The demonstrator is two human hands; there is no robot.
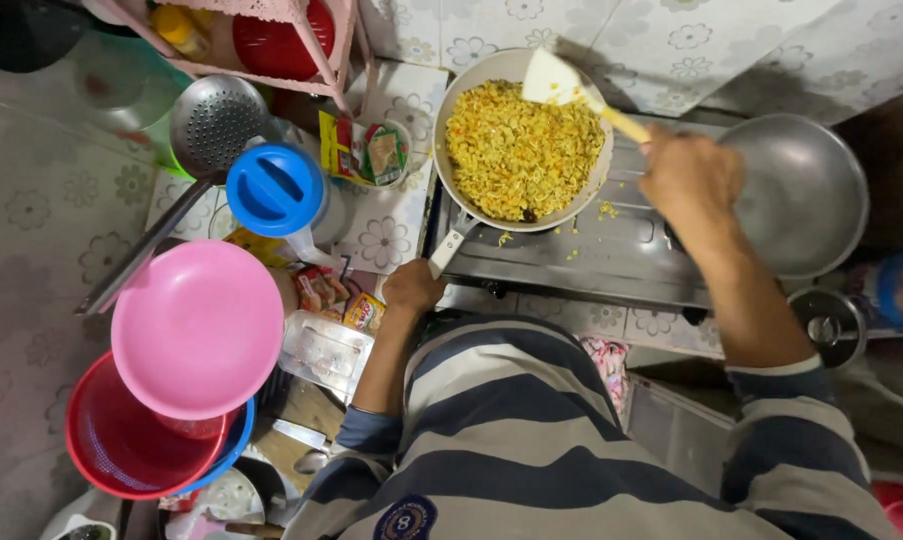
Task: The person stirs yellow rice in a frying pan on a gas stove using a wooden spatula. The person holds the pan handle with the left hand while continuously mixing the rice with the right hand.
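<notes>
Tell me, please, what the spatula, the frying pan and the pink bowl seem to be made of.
Spatula: pale matte blade, likely plastic or silicone; the tan handle looks wooden.
Frying pan: light, dull rim, probably coated metal; its inside is hidden by yellow food.
Pink bowl: even colour and a soft sheen suggest plastic.

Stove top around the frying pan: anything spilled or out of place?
Yes. Yellow bits of the noodle dish lie scattered on the stove top beside the frying pan, below the spatula held by the right hand.

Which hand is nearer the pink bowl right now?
Left. The left hand grips the frying pan handle, right of the pink bowl; the right hand holds the spatula, farther away.
</notes>
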